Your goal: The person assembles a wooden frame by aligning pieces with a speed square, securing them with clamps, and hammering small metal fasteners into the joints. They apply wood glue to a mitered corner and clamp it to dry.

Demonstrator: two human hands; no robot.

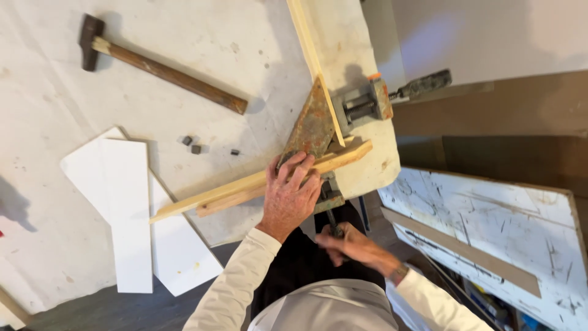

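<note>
Surface: a white, stained worktable point(55, 98) fills the left of the head view; to the right, below its edge, a scratched white board point(490, 214) leans with a brown strip across it.
Corner clamp: a rusty triangular corner clamp point(313, 125) sits at the table's right edge, its grey screw block with orange trim point(366, 104) just beside it and a dark handle point(422, 84) sticking out past the edge.
Wood strips: one pale wood strip point(245, 184) runs from the clamp toward the lower left, a second pale strip point(306, 43) runs from the clamp up to the top edge; the two meet at the clamp in a corner.
Left hand: the left hand point(288, 193) lies flat on the lower strip and the clamp's base, fingers spread and pressing down.
Right hand: the right hand point(346, 244) is below the table edge, fingers curled closed around the dark clamp screw handle point(334, 228) that hangs beneath the clamp.
Hammer: a hammer point(159, 67) with a wooden shaft lies well apart at the upper left.
White panels: two overlapping white panels point(131, 214) lie at the lower left, near the strip's free end.
Small bits: three small dark blocks point(195, 146) lie between hammer and strip.
</note>
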